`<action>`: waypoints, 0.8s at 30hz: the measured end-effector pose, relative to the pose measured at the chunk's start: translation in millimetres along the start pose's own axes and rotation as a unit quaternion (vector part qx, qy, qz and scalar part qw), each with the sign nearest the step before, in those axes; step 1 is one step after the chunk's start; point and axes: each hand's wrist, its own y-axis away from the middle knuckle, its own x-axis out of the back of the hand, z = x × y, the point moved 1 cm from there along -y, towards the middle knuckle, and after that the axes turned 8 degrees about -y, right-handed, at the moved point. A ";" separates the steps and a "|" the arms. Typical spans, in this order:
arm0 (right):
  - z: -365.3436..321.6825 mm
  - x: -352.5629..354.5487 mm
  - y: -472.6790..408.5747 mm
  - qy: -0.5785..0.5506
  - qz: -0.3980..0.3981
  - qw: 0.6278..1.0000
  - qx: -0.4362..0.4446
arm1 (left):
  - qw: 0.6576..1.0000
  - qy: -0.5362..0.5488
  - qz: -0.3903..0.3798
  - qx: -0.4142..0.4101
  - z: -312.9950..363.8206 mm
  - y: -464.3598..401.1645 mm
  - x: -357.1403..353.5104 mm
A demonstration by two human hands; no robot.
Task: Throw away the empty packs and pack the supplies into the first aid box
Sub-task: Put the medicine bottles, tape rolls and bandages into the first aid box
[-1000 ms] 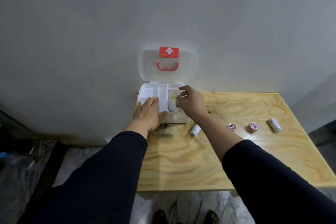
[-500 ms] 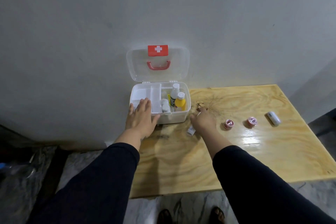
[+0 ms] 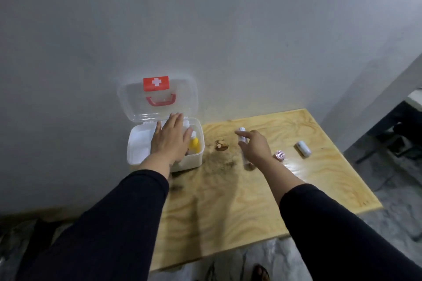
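Right hand (image 3: 255,147) had lifted the small white tube (image 3: 242,141) off the wooden table (image 3: 228,201) where it lay half a second earlier, gripping it in curled fingers. Left hand (image 3: 170,140) moved from the front rim to lie flat, fingers straight, over the open first aid box (image 3: 141,150). Judged next: tube into box; a pink tape roll (image 3: 280,155) and white roll (image 3: 303,148) remained on the table.

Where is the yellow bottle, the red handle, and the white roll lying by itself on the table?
yellow bottle (image 3: 194,145): head view, on its yellow body inside the open box.
red handle (image 3: 161,100): head view, on the middle of its curved bar on the clear lid.
white roll (image 3: 303,148): head view, on its side, right of the hands.
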 end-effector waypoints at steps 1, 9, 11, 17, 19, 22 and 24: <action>5.7 15.9 -1.5 0.001 0.008 1.000 0.001 | 1.000 0.000 0.005 -0.015 15.9 -6.3 2.2; 86.5 121.9 -13.1 0.037 0.046 0.996 -0.060 | 0.988 -0.021 -0.097 -0.119 144.7 -40.2 -28.3; 109.5 139.2 -19.0 0.054 0.033 0.995 -0.077 | 0.982 -0.023 -0.140 -0.127 170.0 -44.1 -40.2; 162.2 152.9 -42.8 0.091 -0.019 0.992 -0.087 | 0.976 -0.005 -0.173 -0.129 214.3 -52.5 -72.1; 171.0 147.9 -49.5 0.091 -0.032 0.992 -0.086 | 0.977 0.004 -0.179 -0.117 219.3 -54.1 -79.4; 176.0 138.8 -57.6 0.093 -0.031 0.992 -0.079 | 0.979 0.007 -0.177 -0.105 223.1 -56.9 -87.3; 176.2 133.8 -60.7 0.101 -0.029 0.992 -0.070 | 0.980 0.006 -0.176 -0.094 224.4 -57.1 -89.8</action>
